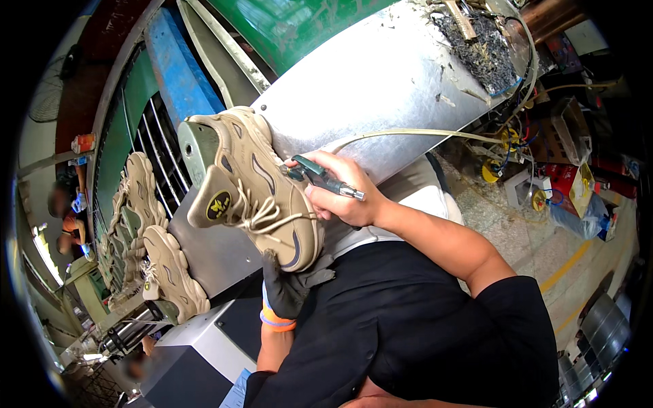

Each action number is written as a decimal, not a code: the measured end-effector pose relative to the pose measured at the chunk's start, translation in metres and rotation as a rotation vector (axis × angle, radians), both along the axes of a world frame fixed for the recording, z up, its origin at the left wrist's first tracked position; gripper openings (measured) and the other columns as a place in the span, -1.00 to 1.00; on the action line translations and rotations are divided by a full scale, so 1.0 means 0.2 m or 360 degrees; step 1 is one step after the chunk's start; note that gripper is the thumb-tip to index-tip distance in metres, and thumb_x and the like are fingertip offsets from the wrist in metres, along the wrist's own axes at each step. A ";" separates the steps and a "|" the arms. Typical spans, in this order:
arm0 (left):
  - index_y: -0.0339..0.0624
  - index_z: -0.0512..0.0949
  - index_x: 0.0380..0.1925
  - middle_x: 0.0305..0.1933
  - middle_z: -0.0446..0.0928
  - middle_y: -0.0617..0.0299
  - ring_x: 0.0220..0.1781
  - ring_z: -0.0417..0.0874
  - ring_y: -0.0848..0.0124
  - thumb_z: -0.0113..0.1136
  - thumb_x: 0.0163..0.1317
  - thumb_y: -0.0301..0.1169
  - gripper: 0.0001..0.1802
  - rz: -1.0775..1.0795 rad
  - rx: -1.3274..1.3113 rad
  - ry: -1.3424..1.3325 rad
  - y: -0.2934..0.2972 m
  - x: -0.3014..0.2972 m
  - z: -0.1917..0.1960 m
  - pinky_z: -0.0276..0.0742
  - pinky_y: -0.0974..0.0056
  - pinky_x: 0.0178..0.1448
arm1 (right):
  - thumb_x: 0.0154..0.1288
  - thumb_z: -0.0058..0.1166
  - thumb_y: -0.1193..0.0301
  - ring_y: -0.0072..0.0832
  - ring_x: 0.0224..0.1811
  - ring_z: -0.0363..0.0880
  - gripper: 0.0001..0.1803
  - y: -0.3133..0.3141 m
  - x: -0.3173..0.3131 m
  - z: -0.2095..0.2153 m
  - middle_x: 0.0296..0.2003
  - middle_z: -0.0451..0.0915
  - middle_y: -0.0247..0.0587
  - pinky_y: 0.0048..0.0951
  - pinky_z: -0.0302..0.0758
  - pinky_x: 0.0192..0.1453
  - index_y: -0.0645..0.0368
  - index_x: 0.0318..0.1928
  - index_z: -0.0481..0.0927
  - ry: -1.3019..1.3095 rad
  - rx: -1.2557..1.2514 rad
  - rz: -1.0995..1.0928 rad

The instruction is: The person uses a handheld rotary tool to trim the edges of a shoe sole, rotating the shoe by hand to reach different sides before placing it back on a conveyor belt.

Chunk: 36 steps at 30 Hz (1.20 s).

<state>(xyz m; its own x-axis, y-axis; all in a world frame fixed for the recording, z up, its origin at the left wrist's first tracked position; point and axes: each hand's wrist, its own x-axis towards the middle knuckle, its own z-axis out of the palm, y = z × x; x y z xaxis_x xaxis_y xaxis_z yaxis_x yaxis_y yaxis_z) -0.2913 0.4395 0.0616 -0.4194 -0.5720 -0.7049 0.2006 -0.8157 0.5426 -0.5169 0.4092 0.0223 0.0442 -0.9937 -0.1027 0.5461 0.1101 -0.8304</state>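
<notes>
A beige sneaker (255,180) with tan laces and a thick sole is tilted in front of me, toe toward my body. A green shoe last (198,153) fills its heel opening. My left hand (291,285), in a dark glove with an orange-banded cuff, grips the toe from below, its fingers partly hidden under the shoe. My bare right hand (347,190) is closed around a dark green hand tool (318,177) with a metal fitting. The tool's front end is close to the side of the sole; I cannot tell whether it touches.
A metal work surface (381,81) lies beyond the sneaker, with dark scraps (479,54) at its far end. A pale hose (415,132) arcs across it. More beige sneakers (170,265) line the rack at left. Cables and boxes (568,183) stand on the right floor. People (71,221) are far left.
</notes>
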 end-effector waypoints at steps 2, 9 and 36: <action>-0.31 0.18 0.36 0.19 0.45 -0.22 0.15 0.58 -0.10 -0.22 0.37 0.25 -0.13 -0.0075 0.0041 0.0089 -0.03 -0.04 -0.02 0.62 -0.12 0.10 | 0.27 -0.05 0.52 -0.66 -0.57 0.43 -0.55 0.03 -0.05 0.03 -0.54 0.48 -0.34 -0.54 0.42 -0.42 0.32 0.19 0.39 -0.0057 0.0067 0.0055; -0.35 0.20 0.33 0.14 0.48 -0.24 0.11 0.61 -0.08 -0.25 0.39 0.24 -0.14 -0.0128 0.0027 0.0127 -0.03 -0.04 -0.04 0.63 -0.08 0.10 | 0.30 0.03 0.48 -0.57 -0.33 0.60 -0.56 -0.01 -0.21 0.00 -0.39 0.56 -0.28 -0.50 0.50 -0.16 0.40 0.16 0.40 0.0289 -0.0157 0.0004; -0.32 0.13 0.36 0.25 0.41 -0.09 0.15 0.59 0.06 -0.22 0.45 0.08 -0.26 -0.0005 -0.0185 -0.0091 -0.06 0.10 -0.09 0.59 0.00 0.17 | 0.29 -0.01 0.49 -0.65 -0.60 0.44 -0.52 0.03 -0.08 0.03 -0.56 0.49 -0.31 -0.54 0.44 -0.45 0.33 0.22 0.39 -0.0181 0.0163 0.0135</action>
<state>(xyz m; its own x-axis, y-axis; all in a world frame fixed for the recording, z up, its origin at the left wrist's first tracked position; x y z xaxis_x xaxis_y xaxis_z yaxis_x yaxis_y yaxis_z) -0.2722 0.4272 0.0443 -0.3822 -0.6500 -0.6569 0.1642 -0.7473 0.6439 -0.5337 0.4156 0.0279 0.1445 -0.9705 -0.1929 0.6209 0.2407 -0.7460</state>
